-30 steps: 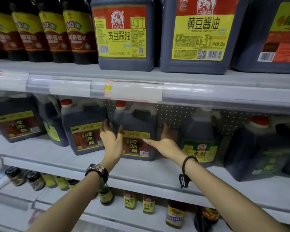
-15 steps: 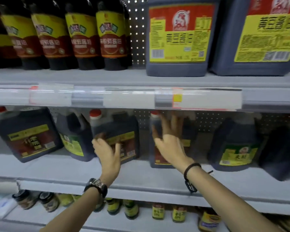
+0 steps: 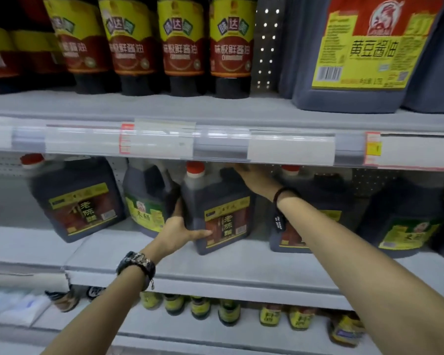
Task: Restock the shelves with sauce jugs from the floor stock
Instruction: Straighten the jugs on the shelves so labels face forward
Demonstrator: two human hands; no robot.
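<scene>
We held a sauce jug (image 3: 217, 206) label-out on the shelf (image 3: 215, 269) — left hand (image 3: 178, 233) gripping its corner, right hand (image 3: 255, 178) on top, fingers hidden.

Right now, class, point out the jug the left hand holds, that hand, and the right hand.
held jug (image 3: 227, 222), head view, on its front label.
left hand (image 3: 177, 232), head view, back of hand.
right hand (image 3: 253, 176), head view, back of hand.
</scene>
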